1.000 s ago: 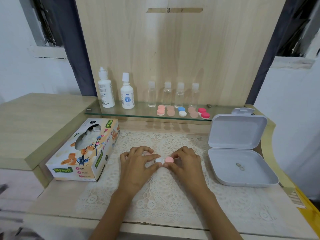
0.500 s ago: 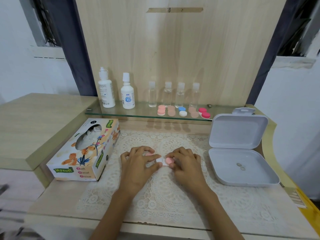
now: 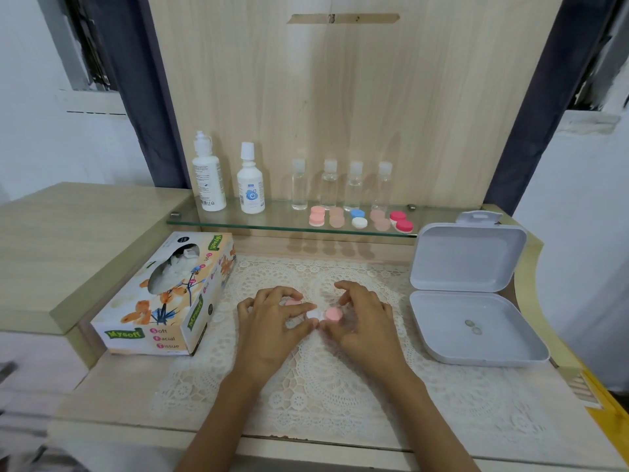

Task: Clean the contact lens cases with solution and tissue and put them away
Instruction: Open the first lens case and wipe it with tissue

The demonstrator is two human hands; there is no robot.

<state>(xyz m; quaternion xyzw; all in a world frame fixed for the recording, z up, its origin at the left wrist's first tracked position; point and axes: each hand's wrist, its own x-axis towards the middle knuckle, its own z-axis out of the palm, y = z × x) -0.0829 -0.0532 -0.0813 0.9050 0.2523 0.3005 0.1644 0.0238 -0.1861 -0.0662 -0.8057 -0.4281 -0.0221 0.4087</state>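
A contact lens case (image 3: 313, 314) with a white body lies on the lace mat (image 3: 306, 396) in the middle of the table. My left hand (image 3: 272, 321) grips its left half, where a pink cap (image 3: 292, 302) peeks out under my fingers. The right pink cap (image 3: 333, 315) is pinched by my right hand (image 3: 364, 321) between the thumb and a curled finger, and the index finger is lifted above it. Two white solution bottles (image 3: 208, 175) (image 3: 251, 183) stand on the glass shelf (image 3: 238, 222). A tissue box (image 3: 170, 298) lies to the left of my hands.
Several more lens cases (image 3: 359, 219) and several small clear bottles (image 3: 328, 185) line the glass shelf. An open grey plastic box (image 3: 476, 338) sits at the right with two small round bits inside. A raised wooden counter (image 3: 68, 240) borders the left side.
My right hand's fingers have spread and lifted, so the right pink cap shows more fully. My left hand holds the case as before.
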